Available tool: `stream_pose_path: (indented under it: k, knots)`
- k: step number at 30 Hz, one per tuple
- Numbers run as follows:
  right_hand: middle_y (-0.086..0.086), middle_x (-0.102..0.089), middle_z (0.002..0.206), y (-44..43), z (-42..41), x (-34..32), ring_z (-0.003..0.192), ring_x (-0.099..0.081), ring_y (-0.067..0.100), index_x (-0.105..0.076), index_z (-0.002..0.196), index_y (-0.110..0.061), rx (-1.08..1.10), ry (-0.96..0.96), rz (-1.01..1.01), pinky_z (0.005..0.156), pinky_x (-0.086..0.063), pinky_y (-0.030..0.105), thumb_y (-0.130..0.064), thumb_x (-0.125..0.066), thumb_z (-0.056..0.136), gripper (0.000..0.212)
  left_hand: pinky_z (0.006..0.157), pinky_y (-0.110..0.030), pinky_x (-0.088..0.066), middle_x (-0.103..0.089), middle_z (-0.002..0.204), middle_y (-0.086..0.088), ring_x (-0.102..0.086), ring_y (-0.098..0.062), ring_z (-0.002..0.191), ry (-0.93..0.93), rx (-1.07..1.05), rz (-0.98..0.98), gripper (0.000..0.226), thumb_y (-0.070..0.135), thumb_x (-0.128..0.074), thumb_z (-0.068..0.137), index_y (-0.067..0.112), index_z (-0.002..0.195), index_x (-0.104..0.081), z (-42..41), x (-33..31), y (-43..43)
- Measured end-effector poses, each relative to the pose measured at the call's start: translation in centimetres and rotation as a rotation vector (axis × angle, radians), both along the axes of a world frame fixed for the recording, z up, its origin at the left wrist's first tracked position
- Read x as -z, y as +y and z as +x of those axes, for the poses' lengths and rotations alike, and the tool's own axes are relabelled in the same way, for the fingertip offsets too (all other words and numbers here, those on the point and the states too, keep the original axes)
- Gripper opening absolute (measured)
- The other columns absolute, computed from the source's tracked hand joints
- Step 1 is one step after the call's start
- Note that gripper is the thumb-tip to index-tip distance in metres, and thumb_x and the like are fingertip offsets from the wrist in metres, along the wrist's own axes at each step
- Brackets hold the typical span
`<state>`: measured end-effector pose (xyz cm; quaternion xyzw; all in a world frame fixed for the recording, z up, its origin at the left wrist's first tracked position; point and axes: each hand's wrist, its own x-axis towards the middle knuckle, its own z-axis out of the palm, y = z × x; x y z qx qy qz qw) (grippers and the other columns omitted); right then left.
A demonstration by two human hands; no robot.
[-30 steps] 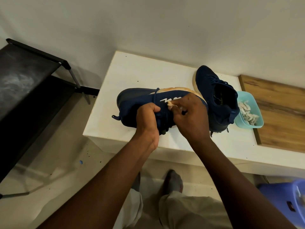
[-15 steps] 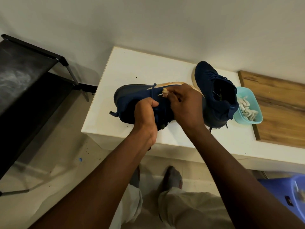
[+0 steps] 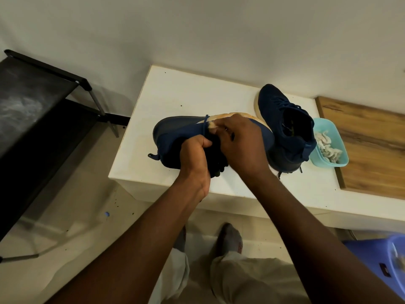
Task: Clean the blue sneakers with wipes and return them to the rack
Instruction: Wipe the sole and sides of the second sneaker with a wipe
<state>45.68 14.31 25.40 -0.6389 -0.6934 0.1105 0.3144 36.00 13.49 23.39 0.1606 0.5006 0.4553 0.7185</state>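
- Blue sneaker (image 3: 175, 132) lies turned on its side over the near-left part of the white surface (image 3: 175, 95), with its pale tan sole edge facing up and toward the wall. A small loop sticks out at its lower left end. Whether it rests on the surface or is lifted just off it, I cannot tell.
- Left hand (image 3: 195, 156) grips this sneaker from the near side, fingers curled tight round the dark upper where the laces hang down.
- Right hand (image 3: 243, 145) is closed on a small pale wipe (image 3: 212, 125), pinching it in the fingertips and pressing it to the sneaker's side just below the sole edge.
- A second blue sneaker (image 3: 287, 128) stands upright on the surface just to the right, toe toward the wall and opening facing up. The held sneaker's sole end reaches it.
- A teal tub (image 3: 337, 137) sits just beside the second sneaker's heel, straddling the edge of a wooden board (image 3: 372, 139), and holds crumpled whitish wipes (image 3: 326, 148).
- A black rack (image 3: 43, 95) stands on the floor at the left, well apart from both sneakers, its dark shelf dusty.
- A purple bin (image 3: 377, 255) shows at the lower right corner, blurred.
- Below the arms, light trousers and grey-socked feet stand on the floor close to the surface's front edge.
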Motion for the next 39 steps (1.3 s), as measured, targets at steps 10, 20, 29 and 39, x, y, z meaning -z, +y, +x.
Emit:
stream_pose_path:
  k: [10,20,29,39]
  knots:
    - [0.002,-0.07,0.09,-0.1,0.5,-0.2,0.084,-0.062,0.013,-0.077,0.097,-0.015,0.018,0.041,-0.015,0.076,-0.052,0.028,-0.009,-0.063,0.092,0.016,0.055,-0.03,-0.037,-0.065,0.066,-0.005,-0.059,-0.022,0.054,0.015,0.005,-0.013,0.018,0.012,-0.049,0.083,0.01,0.076,-0.066,0.1,0.0,0.0]
    - [0.002,-0.069,0.09,0.3,0.6,-0.1,0.084,-0.061,0.016,-0.077,0.098,-0.015,0.012,0.031,-0.007,0.078,-0.052,0.035,-0.011,-0.063,0.092,0.015,0.052,-0.028,-0.038,-0.064,0.061,-0.004,-0.057,-0.019,0.048,0.016,0.007,-0.024,0.018,0.011,-0.049,0.083,0.01,0.074,-0.064,0.0,-0.2,0.0]
    - [-0.006,-0.066,0.087,-0.4,0.4,0.4,0.082,-0.061,0.013,-0.077,0.097,-0.016,-0.041,0.067,-0.007,0.075,-0.052,0.031,-0.01,-0.065,0.093,0.014,0.06,-0.034,-0.043,-0.067,0.068,-0.007,-0.061,-0.023,0.054,0.021,-0.024,-0.038,0.017,0.013,-0.051,0.08,0.009,0.076,-0.067,-0.2,-0.1,0.0]
    - [0.003,-0.068,0.084,-1.5,-0.4,0.2,0.078,-0.058,0.01,-0.075,0.092,-0.012,-0.067,0.012,0.029,0.067,-0.048,0.029,-0.006,-0.059,0.094,0.017,0.064,-0.031,-0.043,-0.07,0.073,-0.001,-0.064,-0.021,0.067,-0.188,-0.029,0.008,0.028,0.032,-0.056,0.088,0.018,0.071,-0.072,-0.5,-0.2,0.2]
